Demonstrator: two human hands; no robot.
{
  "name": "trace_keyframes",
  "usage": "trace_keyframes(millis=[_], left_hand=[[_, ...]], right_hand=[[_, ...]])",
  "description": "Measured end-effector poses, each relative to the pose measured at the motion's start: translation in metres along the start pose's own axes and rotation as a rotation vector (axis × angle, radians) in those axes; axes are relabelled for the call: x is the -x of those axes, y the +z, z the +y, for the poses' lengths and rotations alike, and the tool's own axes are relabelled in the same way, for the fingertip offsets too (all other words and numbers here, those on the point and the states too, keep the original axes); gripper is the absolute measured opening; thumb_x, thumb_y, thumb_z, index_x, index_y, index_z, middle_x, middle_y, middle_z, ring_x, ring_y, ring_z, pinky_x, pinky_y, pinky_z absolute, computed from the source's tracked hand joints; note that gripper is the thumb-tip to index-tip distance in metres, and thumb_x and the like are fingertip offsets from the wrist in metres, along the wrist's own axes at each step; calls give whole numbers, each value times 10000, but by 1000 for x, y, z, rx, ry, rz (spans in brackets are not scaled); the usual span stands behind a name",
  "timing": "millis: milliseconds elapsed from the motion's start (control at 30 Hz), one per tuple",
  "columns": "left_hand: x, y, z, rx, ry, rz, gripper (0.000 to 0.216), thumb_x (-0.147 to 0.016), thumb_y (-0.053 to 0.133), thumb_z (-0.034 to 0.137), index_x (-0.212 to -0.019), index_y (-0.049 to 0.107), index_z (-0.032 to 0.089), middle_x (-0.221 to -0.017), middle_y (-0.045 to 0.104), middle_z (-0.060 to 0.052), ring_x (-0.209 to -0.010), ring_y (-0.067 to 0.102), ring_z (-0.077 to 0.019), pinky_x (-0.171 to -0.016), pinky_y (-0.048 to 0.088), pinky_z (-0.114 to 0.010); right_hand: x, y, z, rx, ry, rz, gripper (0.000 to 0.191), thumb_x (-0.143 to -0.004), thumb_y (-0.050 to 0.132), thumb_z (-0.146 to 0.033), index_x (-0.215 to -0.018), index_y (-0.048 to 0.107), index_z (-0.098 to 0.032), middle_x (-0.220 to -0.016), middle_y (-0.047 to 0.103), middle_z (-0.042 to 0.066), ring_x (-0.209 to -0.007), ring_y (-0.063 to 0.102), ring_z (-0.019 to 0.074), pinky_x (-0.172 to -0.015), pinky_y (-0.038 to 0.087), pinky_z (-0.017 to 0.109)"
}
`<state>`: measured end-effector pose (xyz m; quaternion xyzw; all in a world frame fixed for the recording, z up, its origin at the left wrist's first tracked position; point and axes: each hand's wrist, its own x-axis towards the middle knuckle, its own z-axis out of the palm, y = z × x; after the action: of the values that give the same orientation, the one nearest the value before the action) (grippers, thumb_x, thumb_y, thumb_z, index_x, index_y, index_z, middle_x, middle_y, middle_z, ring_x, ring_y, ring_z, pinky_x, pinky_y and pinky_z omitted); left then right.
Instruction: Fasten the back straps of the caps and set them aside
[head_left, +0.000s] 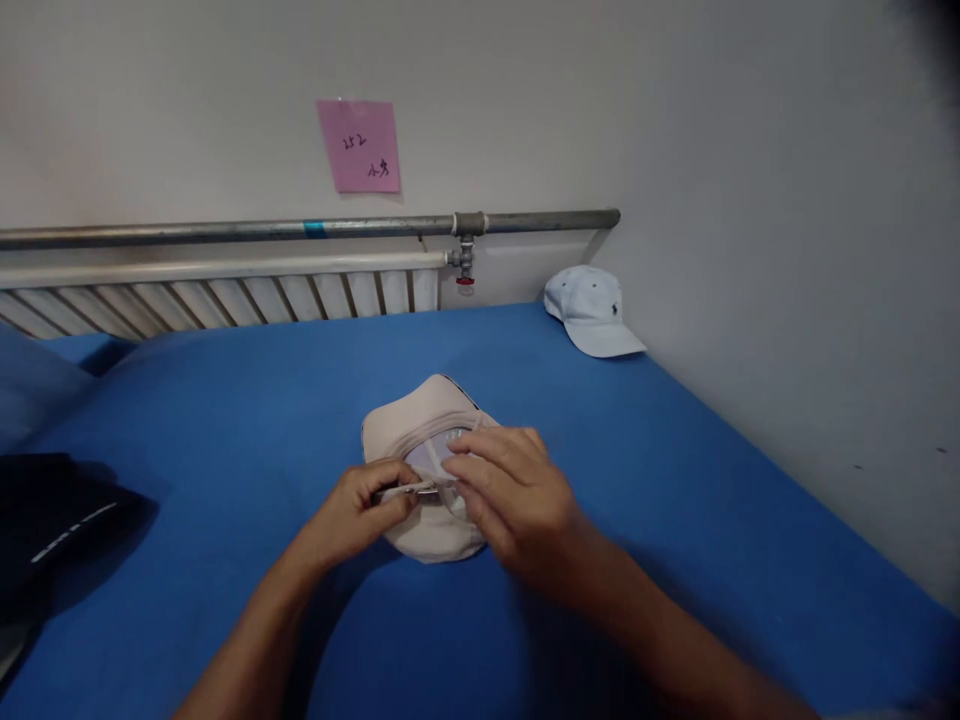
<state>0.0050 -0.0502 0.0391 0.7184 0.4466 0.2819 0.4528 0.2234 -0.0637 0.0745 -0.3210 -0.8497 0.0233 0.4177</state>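
Note:
A pale cream baseball cap (412, 415) lies upside down on the blue surface, its brim pointing away from me and its inside facing up. Between thumb and fingers, my left hand (367, 508) pinches the adjuster strap (401, 490) at the back of the cap; a small metal buckle (427, 489) shows by the fingertips. My right hand (517, 490) is over the right side of the cap, its fingers stretched out and slightly apart. Whether those fingertips touch the cap I cannot tell, and the right thumb is mostly hidden.
A light blue cap (592, 310) sits in the far right corner against the wall. Dark fabric with a dashed white line (67, 535) lies at the left. Behind the blue surface (247, 430) run a white radiator (300, 298) and a metal pipe (225, 234).

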Motion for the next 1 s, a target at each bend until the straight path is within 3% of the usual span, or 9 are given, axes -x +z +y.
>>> trace_keyframes(millis=[100, 200, 267, 467, 567, 733, 1000], left_hand=[[0, 4, 4, -44, 58, -3, 125, -810, 527, 210, -808, 633, 144, -743, 592, -18, -679, 511, -136, -616, 382, -245], [0, 4, 4, -29, 48, -23, 127, -805, 535, 208, -815, 642, 141, -756, 605, -24, -695, 522, -142, -621, 390, -243], [0, 3, 4, 8, 23, -45, 146, -808, 546, 226, -855, 657, 144, -780, 621, -30, -710, 529, -148, -630, 395, -246], [1, -4, 2, 133, -34, -38, 212, -822, 548, 269, -925, 685, 146, -830, 647, -50, -747, 541, -162, -657, 399, -257], [1, -4, 3, 161, -73, -12, 196, -810, 544, 262, -870, 687, 142, -753, 618, -31, -676, 504, -137, -608, 373, -242], [1, -3, 2, 215, -131, 21, 144, -766, 609, 270, -763, 665, 138, -652, 552, 2, -596, 436, -104, -552, 331, -220], [5, -12, -9, 443, -175, 49, 200, -732, 737, 351, -839, 746, 181, -804, 693, -30, -723, 569, -128, -683, 429, -222]], right_hand=[[6, 13, -5, 36, 3, -77, 281, -864, 470, -98, -1096, 629, -103, -1064, 679, 145, -984, 598, 249, -871, 433, 405], [14, 28, 8, -29, 142, -242, 247, -878, 458, -126, -1040, 642, -95, -911, 700, 131, -837, 626, 228, -768, 468, 369], [17, 34, 18, -170, 255, -285, 202, -881, 476, -136, -986, 648, -128, -883, 699, 94, -800, 626, 186, -728, 471, 309], [9, 29, 26, -548, 619, -170, 105, -829, 513, -159, -805, 611, -187, -695, 622, -14, -640, 566, 104, -603, 430, 219], [8, 30, 25, -723, 785, -206, 81, -824, 518, -206, -819, 597, -190, -578, 551, -47, -507, 499, 83, -504, 389, 203], [9, 35, 24, -878, 839, -244, 52, -785, 561, -221, -804, 598, -190, -539, 514, -67, -455, 464, 62, -450, 355, 185], [6, 29, 25, -1098, 959, -256, 101, -739, 649, -253, -795, 615, -177, -435, 509, -85, -385, 436, 56, -393, 338, 176]])
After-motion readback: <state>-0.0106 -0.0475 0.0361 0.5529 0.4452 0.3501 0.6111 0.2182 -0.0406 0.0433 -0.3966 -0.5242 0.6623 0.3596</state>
